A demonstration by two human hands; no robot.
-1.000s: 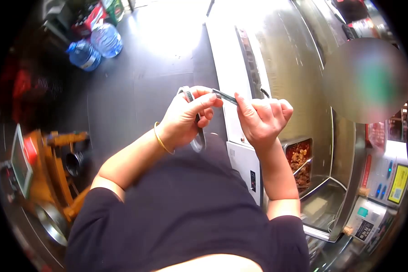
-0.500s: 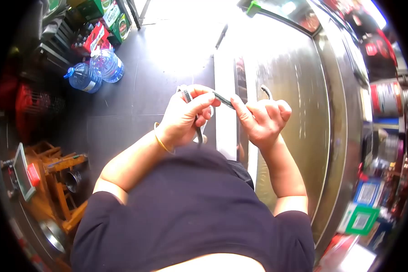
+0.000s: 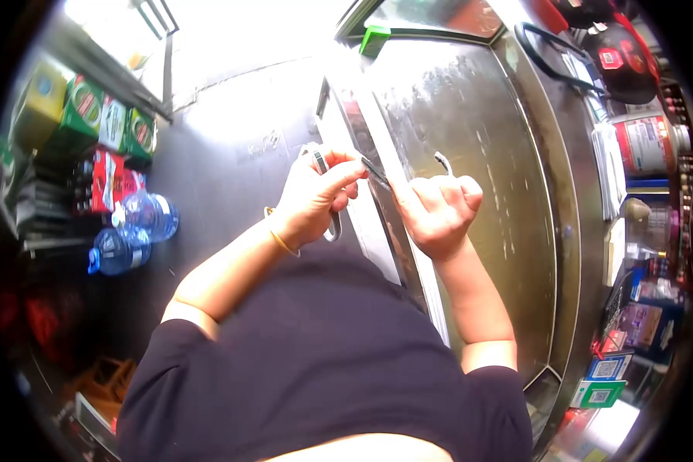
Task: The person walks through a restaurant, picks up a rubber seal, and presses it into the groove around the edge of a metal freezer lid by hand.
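In the head view, my left hand [image 3: 312, 192] is closed, with thumb and forefinger pinching a narrow dark cord-like strip [image 3: 376, 174]. A lighter bent length of it shows below the fingers, and another piece stands up past the knuckles. The strip runs slantwise across to my right hand [image 3: 439, 212], which is closed around it. Its curled end [image 3: 443, 162] pokes out above the right fingers. Both hands are in front of my torso, the right one over a metal counter [image 3: 508, 254]. What exactly the strip is I cannot make out.
Two large water bottles [image 3: 148, 216] stand on the dark floor at left, beside a red bottle carton [image 3: 108, 182] and green cartons [image 3: 85, 115]. A green block [image 3: 374, 41] sits at the counter's far corner. Jars, papers and a green QR-code card [image 3: 599, 394] line the right.
The view has turned, so the bottles and cartons appear lower and farther left. My hands keep nearly the same grip; the length hanging below my left hand looks shorter.
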